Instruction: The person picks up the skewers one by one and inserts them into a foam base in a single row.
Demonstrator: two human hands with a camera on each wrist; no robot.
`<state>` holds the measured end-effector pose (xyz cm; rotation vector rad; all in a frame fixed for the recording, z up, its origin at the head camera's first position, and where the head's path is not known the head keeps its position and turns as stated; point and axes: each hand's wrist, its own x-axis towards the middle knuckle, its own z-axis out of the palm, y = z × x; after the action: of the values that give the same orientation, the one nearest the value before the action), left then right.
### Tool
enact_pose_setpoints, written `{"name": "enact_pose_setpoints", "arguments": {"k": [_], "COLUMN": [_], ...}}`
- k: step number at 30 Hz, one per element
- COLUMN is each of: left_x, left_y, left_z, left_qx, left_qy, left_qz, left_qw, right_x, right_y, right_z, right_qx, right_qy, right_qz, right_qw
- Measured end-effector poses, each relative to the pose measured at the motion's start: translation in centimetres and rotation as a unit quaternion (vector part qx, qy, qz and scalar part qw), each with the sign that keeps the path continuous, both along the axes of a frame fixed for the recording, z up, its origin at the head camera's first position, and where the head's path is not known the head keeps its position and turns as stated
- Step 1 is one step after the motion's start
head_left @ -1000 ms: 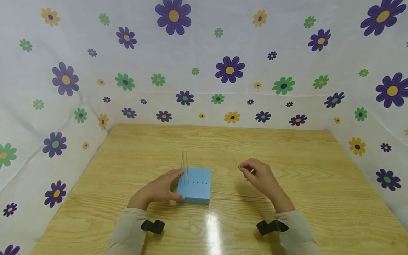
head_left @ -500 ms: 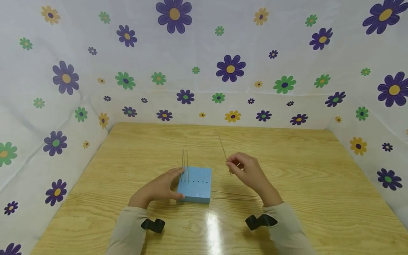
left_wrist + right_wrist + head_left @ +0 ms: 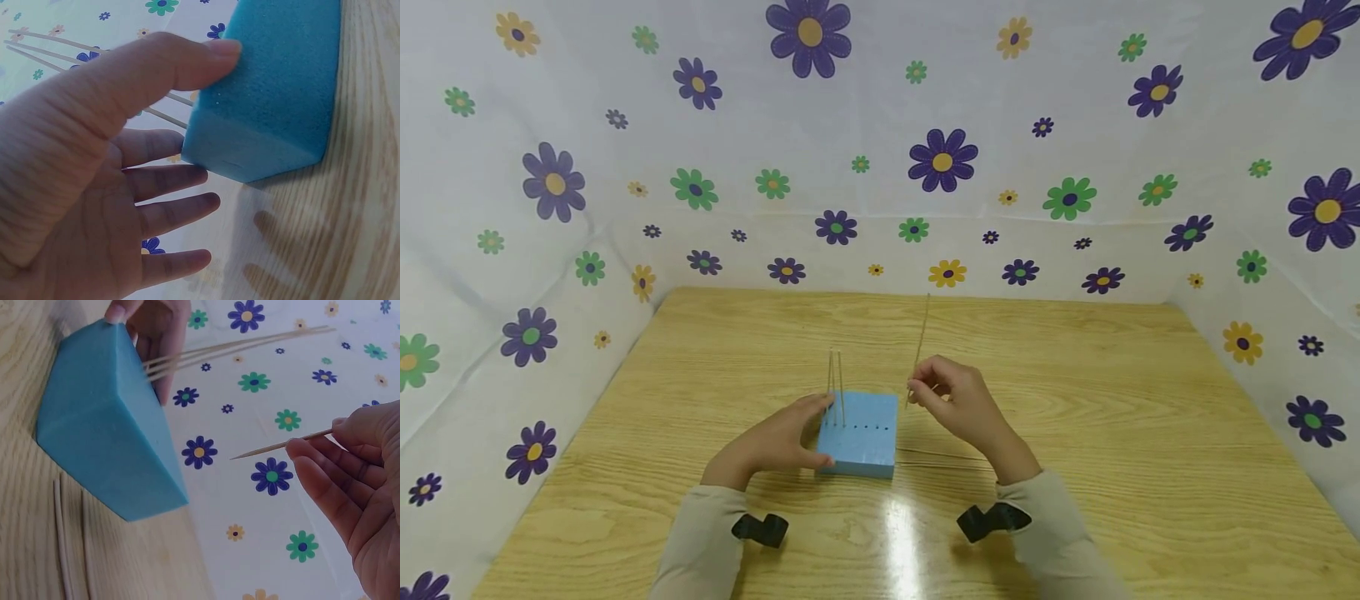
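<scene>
A blue foam block (image 3: 865, 450) lies on the table, with a row of small holes across its top. Three thin wooden skewers (image 3: 842, 387) stand in the holes at its left end. My left hand (image 3: 775, 437) holds the block at its left side, thumb on the front face and the other fingers fairly straight in the left wrist view. Just right of the block, above the table, my right hand (image 3: 958, 400) pinches another skewer (image 3: 922, 337) between thumb and fingers. Its pointed tip slants down, apart from the block, and shows bare in the right wrist view.
Two skewers (image 3: 59, 537) lie on the wooden table (image 3: 1112, 400) to the right of the block, partly under the right forearm. White cloth (image 3: 880, 108) printed with flowers walls off the back and both sides.
My right hand has moved left toward the block with its skewer, which has swung closer to upright. The left hand and the block have stayed in place.
</scene>
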<state>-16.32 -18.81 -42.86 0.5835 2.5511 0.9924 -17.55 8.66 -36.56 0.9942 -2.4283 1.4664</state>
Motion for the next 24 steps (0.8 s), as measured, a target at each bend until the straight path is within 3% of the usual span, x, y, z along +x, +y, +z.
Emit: {"name": "enact_pose_setpoints", "arguments": {"k": [6, 16, 24], "left_x": [-0.1, -0.1, -0.2], "left_y": [0.0, 0.0, -0.1], "left_z": [-0.1, -0.1, -0.4], "left_qx": [0.0, -0.004, 0.002], "left_qy": [0.001, 0.017, 0.018], "left_qz": [0.0, 0.001, -0.002], "left_qw": [1.0, 0.9998, 0.9998], "right_x": [-1.2, -1.4, -1.3], "right_y": [-1.1, -2.9, -4.0], "right_z": [-2.6, -3.5, -4.1], "right_qx": [-0.01, -0.019, -0.005], "right_qy": [0.002, 0.025, 0.022], "right_qz": [0.024, 0.067, 0.077], "right_qw": [0.9997, 0.9972, 0.9968]}}
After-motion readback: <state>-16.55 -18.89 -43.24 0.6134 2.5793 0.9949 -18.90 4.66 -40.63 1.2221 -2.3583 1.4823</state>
